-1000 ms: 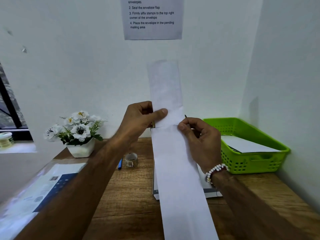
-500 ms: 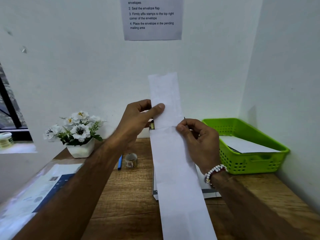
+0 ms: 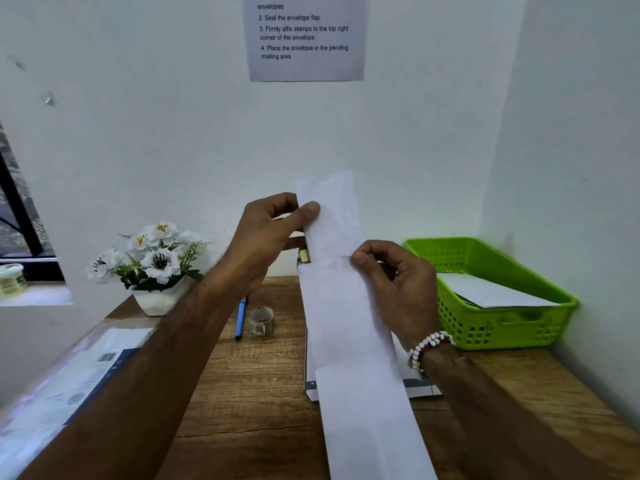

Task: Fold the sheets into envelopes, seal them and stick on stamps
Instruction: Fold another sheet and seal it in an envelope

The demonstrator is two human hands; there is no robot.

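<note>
Wooden desk point(image 3: 263, 393) ran out of frame below, with bare boards at its middle. White envelope point(image 3: 349, 323), held up above it, had its lower end cut off and hid part of a flat pack point(image 3: 422, 391). The right hand point(image 3: 394, 282) pinched its mouth; the left hand point(image 3: 266, 233) kept in its grip the folded sheet point(image 3: 332, 216), half inside.

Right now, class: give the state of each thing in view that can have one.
folded sheet: partly inside the envelope, top sticking out.
envelope: held up, mouth open, unsealed.
left hand: pinches the sheet.
right hand: pinches the envelope's mouth.
green basket: holds white paper.
blue pen: lying on the table.
flower pot: upright.
</note>
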